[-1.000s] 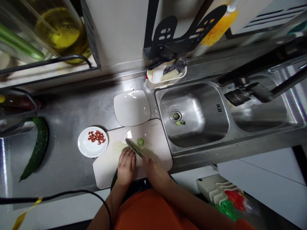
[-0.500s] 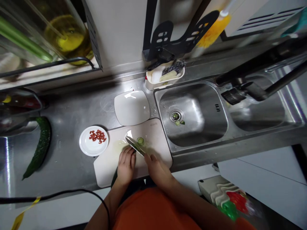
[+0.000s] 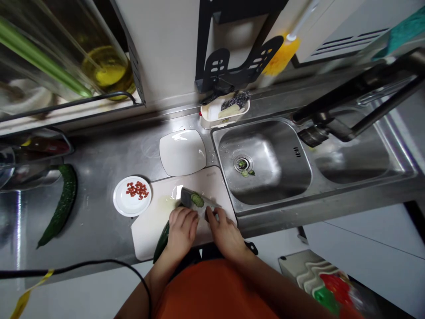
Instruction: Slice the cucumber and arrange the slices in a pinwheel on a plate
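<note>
My left hand (image 3: 182,228) is closed over a dark green cucumber (image 3: 161,243), most of it hidden beneath the palm and wrist. My right hand (image 3: 227,232) grips a kitchen knife (image 3: 186,196), its black handle end showing past the wrist. The broad blade is turned nearly flat, and a few overlapping cucumber slices (image 3: 197,199) lie against it. All this is over a white cutting board (image 3: 146,235), which has a wet patch left of the blade.
A square white plate (image 3: 182,153) touches the board's far edge. A small round plate (image 3: 124,201) holds chopped red pieces (image 3: 137,189). Another cucumber (image 3: 61,212) lies at left. To the right is a steel sink (image 3: 279,173) with scraps by its drain, under a black faucet (image 3: 318,128).
The knife has tipped from edge-down beside the cucumber to nearly flat, with the slices now against its blade. My right hand has shifted slightly right, and the whole view has moved a little.
</note>
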Demonstrator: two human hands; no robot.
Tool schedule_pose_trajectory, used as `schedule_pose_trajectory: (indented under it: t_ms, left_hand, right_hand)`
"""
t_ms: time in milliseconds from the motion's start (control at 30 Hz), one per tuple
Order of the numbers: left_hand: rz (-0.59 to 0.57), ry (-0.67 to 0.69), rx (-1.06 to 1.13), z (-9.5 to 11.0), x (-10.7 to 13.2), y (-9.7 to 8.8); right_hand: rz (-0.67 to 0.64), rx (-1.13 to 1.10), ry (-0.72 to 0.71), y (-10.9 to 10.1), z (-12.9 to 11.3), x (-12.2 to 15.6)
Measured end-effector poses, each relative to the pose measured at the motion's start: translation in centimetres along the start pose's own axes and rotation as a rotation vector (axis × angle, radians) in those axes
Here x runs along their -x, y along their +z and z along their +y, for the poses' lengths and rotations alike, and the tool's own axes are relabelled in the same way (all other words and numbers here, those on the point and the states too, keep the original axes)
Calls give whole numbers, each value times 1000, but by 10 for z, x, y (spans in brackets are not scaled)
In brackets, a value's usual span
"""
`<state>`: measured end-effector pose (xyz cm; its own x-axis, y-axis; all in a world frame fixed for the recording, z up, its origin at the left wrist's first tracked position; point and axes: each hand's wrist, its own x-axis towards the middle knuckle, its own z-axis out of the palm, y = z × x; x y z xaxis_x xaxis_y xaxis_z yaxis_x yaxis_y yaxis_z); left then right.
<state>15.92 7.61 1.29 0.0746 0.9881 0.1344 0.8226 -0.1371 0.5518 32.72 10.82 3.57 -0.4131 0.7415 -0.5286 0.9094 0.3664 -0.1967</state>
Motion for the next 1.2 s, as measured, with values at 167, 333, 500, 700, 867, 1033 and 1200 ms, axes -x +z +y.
schedule_pose_trajectory:
  t_ms: [167,333,500,700,867,1033,1200]
  left_hand:
    - [-120,35,-51,11,-18,9]
    - [-159,62,-49,6,-29,17]
    - [-155,68,-31,1,-37,23]
    - [-110,25,35,-10,-33,9]
    - [60,-179,80,-28,-5,-12]
    - [34,-203,96,-32,18,-6]
    - [46,-218,94,-29,21,3]
  right_hand:
    - [-3,33,-23,-4,-1,3]
    - [-1,47,-12,-5,-1,7]
    - [-32,-4,-17,-5,0,18]
    - [-131,-130,18,-5,10,35]
    - [-82,-344,11,-9,15,34]
    - [-138,-376,-14,-20,2,22]
    - [-250,-256,-28,-24,-10,21]
